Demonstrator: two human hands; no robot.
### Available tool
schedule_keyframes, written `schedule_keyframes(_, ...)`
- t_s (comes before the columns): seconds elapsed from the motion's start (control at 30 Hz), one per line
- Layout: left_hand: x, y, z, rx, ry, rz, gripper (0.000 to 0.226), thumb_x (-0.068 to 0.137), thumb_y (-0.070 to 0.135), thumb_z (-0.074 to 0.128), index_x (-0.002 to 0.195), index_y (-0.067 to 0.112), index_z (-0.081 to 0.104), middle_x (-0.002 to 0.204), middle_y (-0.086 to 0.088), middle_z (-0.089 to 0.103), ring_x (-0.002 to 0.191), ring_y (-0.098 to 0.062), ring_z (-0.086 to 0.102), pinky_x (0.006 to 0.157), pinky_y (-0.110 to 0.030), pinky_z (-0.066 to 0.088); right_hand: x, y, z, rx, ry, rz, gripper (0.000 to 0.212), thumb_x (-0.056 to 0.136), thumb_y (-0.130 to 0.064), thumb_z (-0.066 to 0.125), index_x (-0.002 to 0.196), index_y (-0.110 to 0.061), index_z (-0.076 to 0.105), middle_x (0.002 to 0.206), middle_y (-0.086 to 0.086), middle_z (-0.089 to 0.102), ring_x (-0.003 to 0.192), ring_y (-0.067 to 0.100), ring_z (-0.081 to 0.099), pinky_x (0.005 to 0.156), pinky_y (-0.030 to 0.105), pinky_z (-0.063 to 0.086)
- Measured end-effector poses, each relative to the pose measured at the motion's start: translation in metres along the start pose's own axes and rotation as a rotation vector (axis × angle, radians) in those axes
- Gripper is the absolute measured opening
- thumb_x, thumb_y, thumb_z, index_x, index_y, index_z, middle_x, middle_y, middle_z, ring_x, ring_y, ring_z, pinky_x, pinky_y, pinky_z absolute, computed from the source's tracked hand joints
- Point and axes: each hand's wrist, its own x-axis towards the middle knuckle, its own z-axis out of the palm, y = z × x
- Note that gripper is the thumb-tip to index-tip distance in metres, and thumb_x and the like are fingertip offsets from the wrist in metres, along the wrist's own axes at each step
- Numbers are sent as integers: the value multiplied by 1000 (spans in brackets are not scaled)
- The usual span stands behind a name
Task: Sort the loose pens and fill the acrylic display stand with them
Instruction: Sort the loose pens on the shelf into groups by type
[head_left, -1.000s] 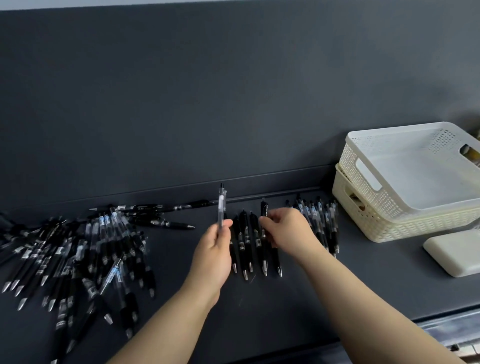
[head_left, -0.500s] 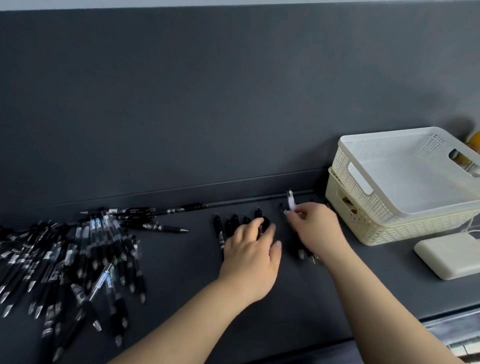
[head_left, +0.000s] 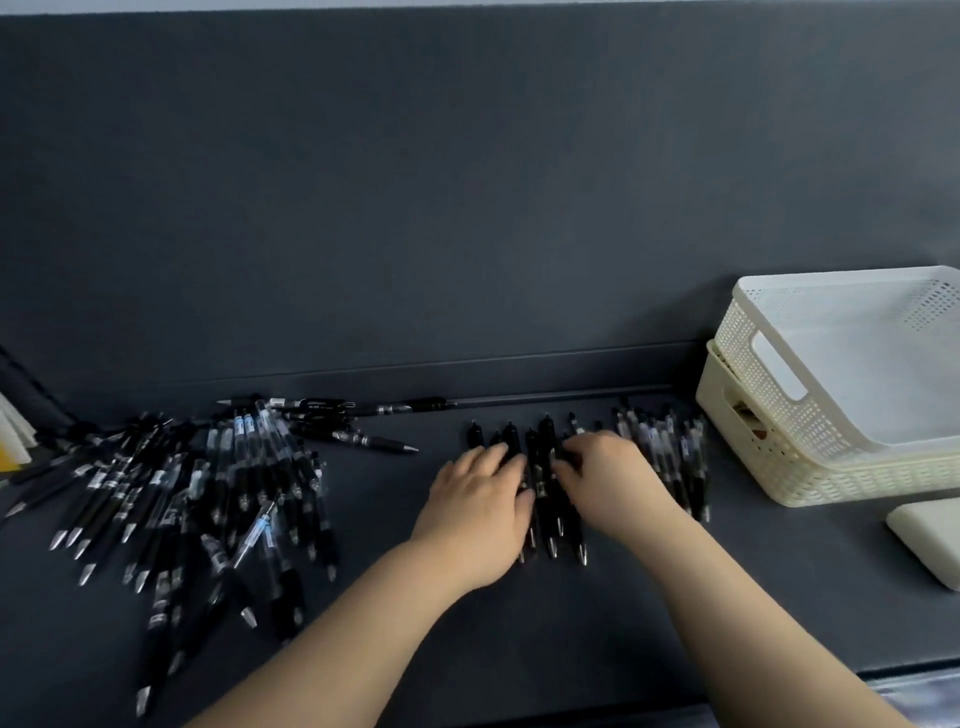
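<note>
A row of black pens (head_left: 545, 483) lies side by side at the middle of the dark table, tips toward me. My left hand (head_left: 480, 512) rests flat on the left part of this row, fingers spread over the pens. My right hand (head_left: 605, 480) lies over the right part of the row, its fingers bent down onto the pens. To the right sits a second row of clear-barrelled pens (head_left: 667, 457). A large loose pile of pens (head_left: 197, 488) spreads across the left side. No acrylic display stand is in view.
Two stacked cream plastic baskets (head_left: 769, 415) stand at the right, with a flat white block (head_left: 930, 540) in front of them. A few pens (head_left: 332, 408) lie crosswise along the back edge by the dark wall. The table's front edge runs at bottom right.
The clear pen passed from my left hand to my right and was laid down at the right. Both hands have since come down onto the middle row of black pens.
</note>
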Motion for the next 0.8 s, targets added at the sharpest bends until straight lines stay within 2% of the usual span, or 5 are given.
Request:
schedule_keyframes(0.13,-3,-58,-24,74,37,-192,52,99,23,34,149,17,19,157,1,14,143,-22,13,114,-36,20,6,-12,14,-69,-52,24,17,89,-26,53,84,-10,58,95,11,55,94,30,58,71,29,40)
schedule_keyframes(0.33,12,-123,-49,166,54,-306,57,91,8,40,145,19,28,152,0,26,137,-25,26,108,-38,33,7,-51,18,-67,76,-26,34,91,-29,50,120,-14,58,113,8,53,109,29,51,85,33,45)
schedule_keyframes(0.5,35,-148,-48,252,39,-206,57,89,15,46,143,20,31,143,1,35,130,-25,30,108,-38,30,4,-91,36,-37,-11,-163,36,92,-33,50,124,-17,56,117,2,53,111,21,52,90,28,43)
schedule_keyframes(0.63,47,-144,-50,335,29,-161,41,86,16,49,126,18,45,129,-4,39,120,-26,34,102,-39,28,4,-106,49,-13,-51,-152,37,92,-32,52,125,-18,56,118,2,53,109,20,54,90,27,44)
schedule_keyframes(0.8,49,-139,-47,368,42,-94,38,85,9,48,123,14,46,127,-7,40,120,-27,35,101,-36,29,3,-118,56,44,-12,-137,32,89,-27,56,119,-17,61,111,3,56,102,21,58,85,28,45)
